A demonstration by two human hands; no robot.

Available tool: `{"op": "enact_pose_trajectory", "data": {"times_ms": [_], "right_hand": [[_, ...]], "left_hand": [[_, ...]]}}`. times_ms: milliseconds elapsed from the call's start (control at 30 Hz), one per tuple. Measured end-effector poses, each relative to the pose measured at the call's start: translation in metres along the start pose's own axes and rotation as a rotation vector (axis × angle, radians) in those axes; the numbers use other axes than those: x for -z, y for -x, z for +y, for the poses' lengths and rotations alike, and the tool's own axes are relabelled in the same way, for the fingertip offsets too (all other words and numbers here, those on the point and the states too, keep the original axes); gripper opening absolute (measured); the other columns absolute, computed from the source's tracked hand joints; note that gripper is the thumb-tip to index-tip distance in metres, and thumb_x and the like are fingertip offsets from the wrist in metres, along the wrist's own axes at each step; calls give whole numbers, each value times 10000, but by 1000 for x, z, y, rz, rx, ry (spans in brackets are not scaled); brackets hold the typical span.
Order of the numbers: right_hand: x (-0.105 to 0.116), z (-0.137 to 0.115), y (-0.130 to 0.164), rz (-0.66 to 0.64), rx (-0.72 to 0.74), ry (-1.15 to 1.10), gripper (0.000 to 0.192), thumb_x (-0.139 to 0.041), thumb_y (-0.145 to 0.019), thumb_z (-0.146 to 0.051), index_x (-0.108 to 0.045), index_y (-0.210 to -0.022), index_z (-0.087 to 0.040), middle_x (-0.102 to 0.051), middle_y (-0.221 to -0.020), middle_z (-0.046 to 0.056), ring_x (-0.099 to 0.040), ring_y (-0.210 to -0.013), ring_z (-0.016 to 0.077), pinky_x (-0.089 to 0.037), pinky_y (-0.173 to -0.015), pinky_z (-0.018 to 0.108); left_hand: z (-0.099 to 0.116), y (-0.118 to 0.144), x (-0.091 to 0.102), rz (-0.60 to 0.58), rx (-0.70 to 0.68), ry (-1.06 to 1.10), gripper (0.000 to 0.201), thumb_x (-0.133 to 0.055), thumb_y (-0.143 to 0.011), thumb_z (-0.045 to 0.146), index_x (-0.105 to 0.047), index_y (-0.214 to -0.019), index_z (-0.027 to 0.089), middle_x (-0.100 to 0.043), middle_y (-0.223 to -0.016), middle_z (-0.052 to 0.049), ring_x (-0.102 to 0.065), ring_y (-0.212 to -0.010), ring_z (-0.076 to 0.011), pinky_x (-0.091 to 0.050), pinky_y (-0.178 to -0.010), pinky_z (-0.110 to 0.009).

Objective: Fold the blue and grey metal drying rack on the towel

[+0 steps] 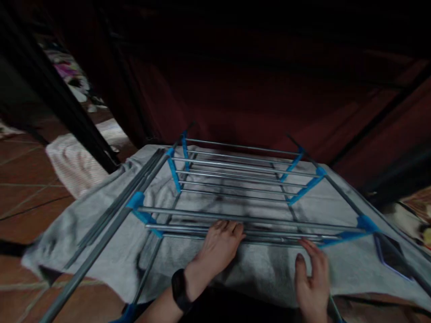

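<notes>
Grey metal-rod drying rack with blue plastic joints [235, 188], standing over a pale grey cloth [101, 233]: likely light, stiff, slippery; grasp near-edge rods. Left hand [220, 244] open across them; right hand [313, 278] open alongside.

The left hand [220, 244] is bare, with a black band [180, 289] strapped just behind it at the wrist. The right hand [313, 282] is bare too. No sleeve shows on either forearm.

Both hands rest on the near rails of a folded drying rack [235, 188] lying over a grey towel [262, 269], the left hand [220, 246] fingers tucked under, the right hand [313, 278] open, a phone [392, 255] at the towel's right edge.
</notes>
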State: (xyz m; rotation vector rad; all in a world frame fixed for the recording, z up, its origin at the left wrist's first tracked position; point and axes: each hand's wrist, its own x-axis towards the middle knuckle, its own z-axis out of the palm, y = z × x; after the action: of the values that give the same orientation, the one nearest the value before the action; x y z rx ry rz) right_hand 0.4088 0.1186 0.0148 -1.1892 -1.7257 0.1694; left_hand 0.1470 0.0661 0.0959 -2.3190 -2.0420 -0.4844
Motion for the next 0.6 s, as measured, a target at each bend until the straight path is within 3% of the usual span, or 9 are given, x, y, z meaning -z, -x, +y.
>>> {"op": "enact_pose_trajectory", "data": {"times_ms": [100,233,367,467,600], "right_hand": [[-18,-33,4,-247,284,32,393,-437,-963,-201,-536,-1343,-229,-539,-1365,111,-470,-1310,271,-360,-1095,544],[-42,-62,-12,-352,531,86,504,-409,-954,-118,-432,-1444,-231,-565,-1357,87,-483,-1304,236,-279,-1156,538],[-59,-70,-30,-433,654,131,555,-381,-931,-60,-399,-1469,-195,-642,-1221,90,-576,-1150,229,-351,-1100,497],[-64,-68,-38,-452,697,161,555,-379,-906,-26,-447,-1433,-186,-664,-1111,83,-595,-1036,229,-452,-976,431],[-62,-66,-43,-486,731,183,608,-378,-874,16,-459,-1430,-217,-657,-1125,65,-581,-1044,227,-465,-943,405]], "left_hand": [[0,1,1,10,-4,16,141,-516,-969,286,-628,-1010,212,-689,-961,-33,-637,-890,-224,-471,-787,-375],[0,2,1,38,-34,12,106,-513,-952,209,-614,-982,200,-683,-938,-29,-637,-877,-220,-472,-787,-372],[0,1,-1,66,-54,-33,121,-545,-900,122,-624,-972,180,-681,-922,-32,-631,-856,-211,-474,-776,-362],[0,3,-1,138,-73,-56,136,-565,-902,140,-634,-1016,172,-678,-1011,-45,-619,-973,-215,-467,-864,-364],[-8,30,-4,390,-70,18,239,-576,-930,228,-616,-1164,204,-660,-1138,-56,-574,-1109,-212,-399,-1005,-383]]}}
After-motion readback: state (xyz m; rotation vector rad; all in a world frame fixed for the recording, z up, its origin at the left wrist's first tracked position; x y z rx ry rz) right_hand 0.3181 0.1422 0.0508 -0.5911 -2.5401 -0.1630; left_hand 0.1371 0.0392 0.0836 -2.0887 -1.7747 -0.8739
